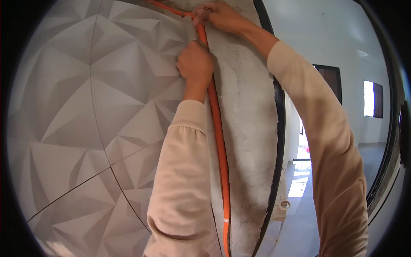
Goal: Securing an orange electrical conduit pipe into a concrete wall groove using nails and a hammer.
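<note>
A long orange conduit pipe point(218, 137) runs down the edge where patterned wall tiles meet bare grey plaster. My left hand point(195, 62) is closed around its upper part. Higher up, my right hand point(218, 16) pinches at the spot where the upright pipe meets another orange length point(171, 8) going off to the upper left. The fingertips of that hand are slightly blurred, so the exact grip is hard to see. A small white band point(226, 220) circles the pipe low down.
Grey tiles with a raised-looking geometric pattern point(64, 115) cover the wall on the left. Rough plaster point(250, 128) lies right of the pipe, bordered by a dark edge strip point(279, 128). Beyond are a room with a small window point(373, 98) and a tape roll point(284, 205).
</note>
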Tool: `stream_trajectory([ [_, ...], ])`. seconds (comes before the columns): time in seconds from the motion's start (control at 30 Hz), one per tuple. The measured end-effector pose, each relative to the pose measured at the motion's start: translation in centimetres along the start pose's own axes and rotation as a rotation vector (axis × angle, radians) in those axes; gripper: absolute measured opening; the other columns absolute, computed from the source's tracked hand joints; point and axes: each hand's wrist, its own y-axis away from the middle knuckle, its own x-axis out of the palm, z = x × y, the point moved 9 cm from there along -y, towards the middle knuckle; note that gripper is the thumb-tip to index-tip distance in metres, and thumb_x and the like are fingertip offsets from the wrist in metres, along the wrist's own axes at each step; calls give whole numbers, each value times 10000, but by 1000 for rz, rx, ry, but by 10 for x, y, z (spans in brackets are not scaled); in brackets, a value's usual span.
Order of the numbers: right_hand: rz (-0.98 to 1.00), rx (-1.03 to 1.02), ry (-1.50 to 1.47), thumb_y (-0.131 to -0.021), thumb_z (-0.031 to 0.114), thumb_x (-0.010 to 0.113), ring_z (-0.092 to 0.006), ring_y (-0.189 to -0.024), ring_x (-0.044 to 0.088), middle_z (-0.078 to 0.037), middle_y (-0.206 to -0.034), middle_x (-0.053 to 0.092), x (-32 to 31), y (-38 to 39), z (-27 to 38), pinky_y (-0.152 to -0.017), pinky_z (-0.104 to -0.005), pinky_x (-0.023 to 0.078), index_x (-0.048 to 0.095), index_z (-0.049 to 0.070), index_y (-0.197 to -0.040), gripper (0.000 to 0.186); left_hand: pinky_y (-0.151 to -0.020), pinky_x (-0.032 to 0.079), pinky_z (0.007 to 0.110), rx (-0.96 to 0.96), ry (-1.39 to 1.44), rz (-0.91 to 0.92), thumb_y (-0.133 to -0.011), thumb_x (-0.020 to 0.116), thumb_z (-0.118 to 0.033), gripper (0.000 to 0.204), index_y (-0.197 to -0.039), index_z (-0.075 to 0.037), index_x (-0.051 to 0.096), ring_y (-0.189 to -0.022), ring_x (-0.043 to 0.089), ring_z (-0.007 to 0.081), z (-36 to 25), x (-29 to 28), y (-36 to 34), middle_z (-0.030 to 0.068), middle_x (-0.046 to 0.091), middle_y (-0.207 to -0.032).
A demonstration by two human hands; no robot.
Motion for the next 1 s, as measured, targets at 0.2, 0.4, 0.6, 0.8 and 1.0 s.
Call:
stream_trajectory([
  [0.2, -208, -90, 517, -792, 125, 582, -335, -708, 602, -242, -777, 606, 5, 10, 33, -642, -381, 461, 596, -53, -822, 180, -752, 491, 424, -78, 89, -112, -689, 599, -130, 213, -877, -125, 699, -827, 624, 353, 14, -10, 5, 148, 655, -861],
  [0.4, -161, -281, 568, -760, 106, 596, -402, -760, 588, -253, -773, 603, 7, 24, 37, -653, -411, 464, 609, -51, -800, 163, -739, 496, 422, -110, 140, -109, -683, 661, -116, 156, -837, -108, 684, -831, 634, 332, 6, -5, 2, 140, 658, -878],
  [0.6, 28, -185, 839, -712, 77, 603, -400, -791, 581, -251, -781, 598, 30, 21, 34, -682, -456, 459, 612, -46, -733, 125, -745, 491, 400, -152, 221, -313, -698, 645, -203, 202, -861, -107, 717, -820, 635, 339, 26, -14, -7, 177, 663, -836],
  [0.8, 104, -278, 990, -680, 81, 617, -393, -770, 582, -225, -754, 604, 27, 24, 40, -676, -456, 459, 620, -33, -698, 115, -723, 499, 387, -27, 156, -322, -702, 677, -256, 244, -887, -103, 715, -795, 641, 342, 11, -9, -18, 187, 663, -838],
  [1.0, -9, -401, 913, -681, 76, 615, -398, -764, 575, -222, -772, 608, 30, 34, 44, -689, -444, 461, 623, -23, -700, 101, -729, 493, 388, -59, 190, -318, -726, 664, -287, 278, -898, -72, 705, -820, 643, 344, 11, -10, -24, 202, 661, -856],
])
